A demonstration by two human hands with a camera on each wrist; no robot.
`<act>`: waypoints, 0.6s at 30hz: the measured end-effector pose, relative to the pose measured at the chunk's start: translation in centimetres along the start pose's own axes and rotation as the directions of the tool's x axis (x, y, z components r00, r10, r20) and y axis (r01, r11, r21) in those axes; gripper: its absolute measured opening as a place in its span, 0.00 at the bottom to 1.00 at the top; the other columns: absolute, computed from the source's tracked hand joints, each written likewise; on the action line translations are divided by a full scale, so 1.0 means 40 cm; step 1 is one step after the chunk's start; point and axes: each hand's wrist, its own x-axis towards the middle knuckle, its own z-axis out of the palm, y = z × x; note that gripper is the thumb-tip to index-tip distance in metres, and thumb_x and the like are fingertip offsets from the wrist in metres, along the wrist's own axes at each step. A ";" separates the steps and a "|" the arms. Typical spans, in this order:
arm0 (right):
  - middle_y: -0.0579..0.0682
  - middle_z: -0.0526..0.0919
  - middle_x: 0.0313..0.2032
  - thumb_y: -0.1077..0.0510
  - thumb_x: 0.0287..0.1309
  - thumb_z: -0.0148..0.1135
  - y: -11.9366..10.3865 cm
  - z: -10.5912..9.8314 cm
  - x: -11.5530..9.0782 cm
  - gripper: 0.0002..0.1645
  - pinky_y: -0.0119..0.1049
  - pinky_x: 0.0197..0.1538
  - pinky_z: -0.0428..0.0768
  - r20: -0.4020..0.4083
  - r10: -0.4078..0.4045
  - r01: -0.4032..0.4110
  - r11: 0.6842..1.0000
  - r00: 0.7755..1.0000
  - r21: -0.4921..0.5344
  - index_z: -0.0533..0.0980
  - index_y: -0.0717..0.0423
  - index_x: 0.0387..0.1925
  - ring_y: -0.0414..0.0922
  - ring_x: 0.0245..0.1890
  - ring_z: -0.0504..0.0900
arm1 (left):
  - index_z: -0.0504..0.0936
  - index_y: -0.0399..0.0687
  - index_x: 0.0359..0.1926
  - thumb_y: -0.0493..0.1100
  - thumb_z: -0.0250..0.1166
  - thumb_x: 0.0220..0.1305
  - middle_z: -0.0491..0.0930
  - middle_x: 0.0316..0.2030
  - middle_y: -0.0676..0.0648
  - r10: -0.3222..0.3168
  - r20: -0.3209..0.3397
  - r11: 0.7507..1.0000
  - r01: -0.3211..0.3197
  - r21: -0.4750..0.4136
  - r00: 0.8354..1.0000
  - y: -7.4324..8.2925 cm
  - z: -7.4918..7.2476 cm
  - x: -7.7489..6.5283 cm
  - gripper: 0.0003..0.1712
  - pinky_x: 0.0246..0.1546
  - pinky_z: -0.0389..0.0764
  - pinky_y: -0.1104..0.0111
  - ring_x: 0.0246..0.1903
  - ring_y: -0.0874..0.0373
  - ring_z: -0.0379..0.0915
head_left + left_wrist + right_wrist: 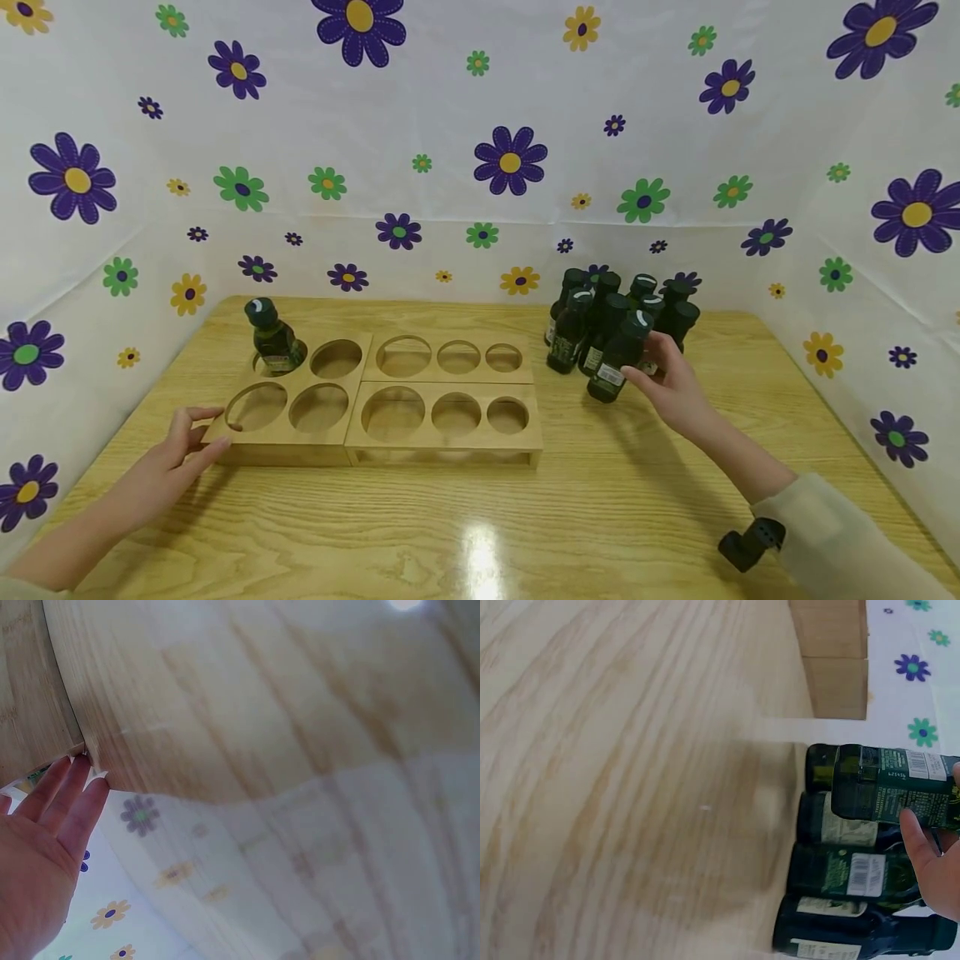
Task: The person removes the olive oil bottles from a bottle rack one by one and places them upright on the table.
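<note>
My right hand [678, 392] grips a dark green glass bottle [619, 354] with a black cap and a barcode label. The bottle is tilted and held in front of a cluster of similar bottles [570, 333]. In the right wrist view the held bottle [889, 784] lies across the bottles behind it, with the thumb on its label. At the left, my left hand [165, 467] rests against the front left corner of a wooden rack [281, 454]. Its straight fingers touch the rack's edge in the left wrist view. One bottle [273, 337] stands leaning in that rack's back left hole.
Against the left rack's right side stands a second wooden rack [442, 458] with two tiers of round holes in several sizes. A black strap-like device [750, 542] is by the right sleeve. White flowered cloth [450, 275] encloses the wooden table [360, 533].
</note>
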 end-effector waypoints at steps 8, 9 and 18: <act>0.69 0.67 0.56 0.63 0.68 0.58 0.031 0.008 0.009 0.33 0.34 0.49 0.72 -0.002 0.016 -0.016 0.999 1.000 -0.036 0.54 0.73 0.65 0.61 0.54 0.70 | 0.50 0.37 0.63 0.47 0.48 0.77 0.68 0.59 0.29 0.004 0.003 1.000 -0.004 -0.008 1.000 0.004 0.001 0.000 0.26 0.35 0.74 0.70 0.52 0.46 0.73; 0.69 0.68 0.55 0.63 0.68 0.58 0.035 0.010 0.011 0.32 0.34 0.49 0.73 -0.003 0.009 -0.009 0.999 1.000 -0.038 0.55 0.73 0.65 0.61 0.53 0.70 | 0.50 0.37 0.63 0.47 0.48 0.77 0.67 0.59 0.29 0.005 0.000 1.000 -0.005 -0.008 1.000 0.004 0.002 0.000 0.26 0.35 0.74 0.70 0.52 0.44 0.72; 0.71 0.66 0.57 0.66 0.67 0.57 0.057 0.024 0.022 0.31 0.59 0.56 0.68 -0.006 0.017 -0.017 1.000 1.000 -0.015 0.55 0.73 0.64 0.63 0.56 0.69 | 0.50 0.36 0.64 0.47 0.49 0.77 0.66 0.59 0.28 0.008 -0.012 1.000 -0.008 -0.002 1.000 0.000 0.004 0.002 0.27 0.34 0.74 0.68 0.52 0.38 0.71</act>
